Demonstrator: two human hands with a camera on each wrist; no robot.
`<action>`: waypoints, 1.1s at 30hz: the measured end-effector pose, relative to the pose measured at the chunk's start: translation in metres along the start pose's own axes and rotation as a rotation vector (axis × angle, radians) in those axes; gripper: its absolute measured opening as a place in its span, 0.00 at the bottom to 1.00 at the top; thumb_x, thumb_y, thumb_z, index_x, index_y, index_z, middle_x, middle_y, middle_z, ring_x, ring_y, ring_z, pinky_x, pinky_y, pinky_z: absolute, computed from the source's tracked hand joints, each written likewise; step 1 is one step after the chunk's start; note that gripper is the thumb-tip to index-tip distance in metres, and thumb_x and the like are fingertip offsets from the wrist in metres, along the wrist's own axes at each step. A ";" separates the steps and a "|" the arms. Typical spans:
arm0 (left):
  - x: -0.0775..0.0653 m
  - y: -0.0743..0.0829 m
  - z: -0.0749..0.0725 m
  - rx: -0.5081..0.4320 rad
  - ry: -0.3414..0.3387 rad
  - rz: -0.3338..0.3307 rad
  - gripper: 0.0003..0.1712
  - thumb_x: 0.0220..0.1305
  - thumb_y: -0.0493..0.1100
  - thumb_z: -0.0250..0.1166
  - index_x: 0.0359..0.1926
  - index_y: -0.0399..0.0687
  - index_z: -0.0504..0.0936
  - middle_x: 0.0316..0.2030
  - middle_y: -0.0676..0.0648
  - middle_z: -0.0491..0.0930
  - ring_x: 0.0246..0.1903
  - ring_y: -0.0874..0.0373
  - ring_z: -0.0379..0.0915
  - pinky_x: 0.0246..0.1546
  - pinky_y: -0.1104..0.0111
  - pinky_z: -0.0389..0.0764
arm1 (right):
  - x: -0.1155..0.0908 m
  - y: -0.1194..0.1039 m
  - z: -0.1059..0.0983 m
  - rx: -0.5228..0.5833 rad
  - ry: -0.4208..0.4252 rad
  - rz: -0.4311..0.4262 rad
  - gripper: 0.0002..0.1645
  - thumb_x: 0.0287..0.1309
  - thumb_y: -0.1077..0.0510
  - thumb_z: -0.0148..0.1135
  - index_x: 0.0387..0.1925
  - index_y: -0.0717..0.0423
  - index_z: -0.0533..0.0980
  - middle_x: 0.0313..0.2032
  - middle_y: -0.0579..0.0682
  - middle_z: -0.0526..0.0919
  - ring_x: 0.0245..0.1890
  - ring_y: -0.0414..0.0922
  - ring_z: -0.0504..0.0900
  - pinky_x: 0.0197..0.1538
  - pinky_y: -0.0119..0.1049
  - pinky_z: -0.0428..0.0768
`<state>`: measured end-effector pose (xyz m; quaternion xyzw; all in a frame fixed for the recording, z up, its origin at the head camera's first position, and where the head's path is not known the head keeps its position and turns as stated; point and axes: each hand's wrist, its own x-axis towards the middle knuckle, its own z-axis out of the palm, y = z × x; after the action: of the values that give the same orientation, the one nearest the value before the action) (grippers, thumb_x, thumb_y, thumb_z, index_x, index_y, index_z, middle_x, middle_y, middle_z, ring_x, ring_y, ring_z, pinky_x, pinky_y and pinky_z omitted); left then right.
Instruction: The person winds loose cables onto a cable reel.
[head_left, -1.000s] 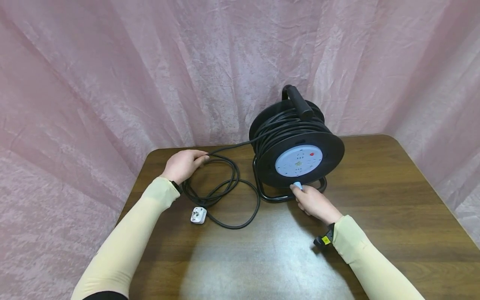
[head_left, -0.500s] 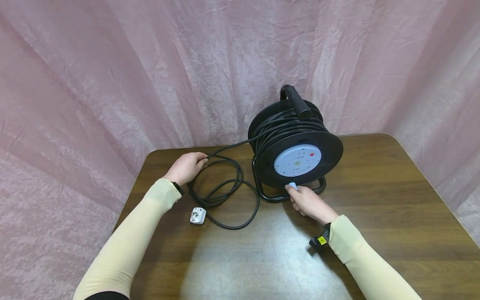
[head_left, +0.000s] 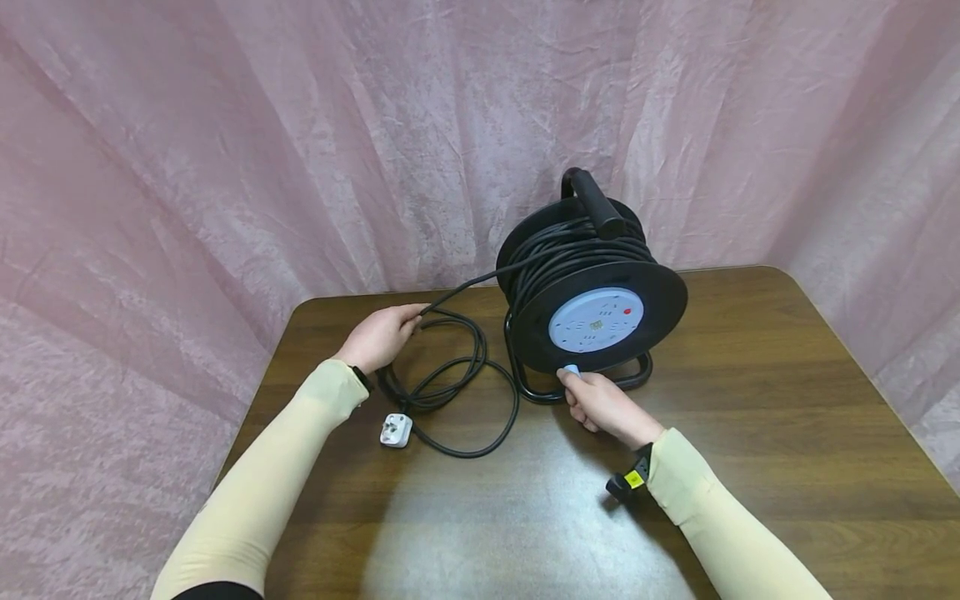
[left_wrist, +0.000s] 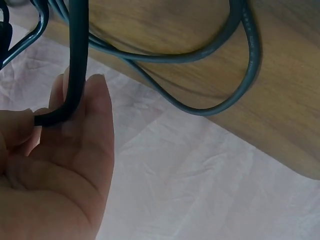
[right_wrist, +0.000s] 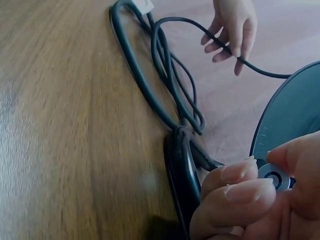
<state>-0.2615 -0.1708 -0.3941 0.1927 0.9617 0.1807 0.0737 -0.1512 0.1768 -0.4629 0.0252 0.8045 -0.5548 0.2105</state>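
A black cable reel (head_left: 666,302) stands on its tubular frame toward the back of the table, with a pale blue socket panel (head_left: 596,321) facing front. My right hand (head_left: 609,408) grips the small light-blue knob (head_left: 572,369) at the reel's lower rim; the right wrist view shows the knob's round end (right_wrist: 274,176) among the curled fingers. To the left, my left hand (head_left: 380,335) pinches the black cable (head_left: 468,286), which runs up to the reel. In the left wrist view the cable (left_wrist: 78,45) bends across the fingers (left_wrist: 98,115) and passes under the thumb.
Loose cable loops (head_left: 480,358) lie on the wooden table (head_left: 780,417) between the left hand and the reel, ending in a white plug (head_left: 396,431). The reel's carrying handle (head_left: 596,208) rises on top. A pink curtain (head_left: 465,125) hangs behind the table.
My right hand has moved left with the knob, and the socket panel has turned slightly. My left hand has shifted a little to the right, still pinching the cable.
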 end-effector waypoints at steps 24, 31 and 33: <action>-0.002 0.001 0.007 -0.086 -0.015 -0.006 0.25 0.80 0.49 0.47 0.74 0.60 0.64 0.38 0.53 0.84 0.36 0.56 0.80 0.39 0.59 0.77 | 0.002 -0.014 0.021 0.144 -0.019 -0.026 0.32 0.74 0.37 0.45 0.24 0.58 0.68 0.16 0.48 0.68 0.14 0.40 0.59 0.17 0.29 0.57; -0.004 0.002 0.005 -0.138 -0.004 -0.013 0.23 0.80 0.50 0.49 0.70 0.54 0.71 0.31 0.52 0.83 0.30 0.56 0.79 0.36 0.59 0.75 | 0.001 -0.018 0.023 0.140 -0.021 -0.042 0.33 0.74 0.36 0.44 0.25 0.59 0.68 0.16 0.49 0.68 0.14 0.40 0.58 0.18 0.30 0.57; -0.004 0.004 0.005 -0.145 -0.022 -0.016 0.24 0.80 0.50 0.47 0.72 0.55 0.68 0.32 0.49 0.84 0.30 0.55 0.80 0.37 0.59 0.76 | 0.001 -0.019 0.024 0.132 -0.021 -0.043 0.33 0.73 0.35 0.45 0.25 0.59 0.68 0.17 0.49 0.69 0.14 0.40 0.59 0.18 0.30 0.57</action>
<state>-0.2554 -0.1671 -0.3968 0.1812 0.9468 0.2469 0.0993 -0.1498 0.1476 -0.4541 0.0161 0.7643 -0.6113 0.2047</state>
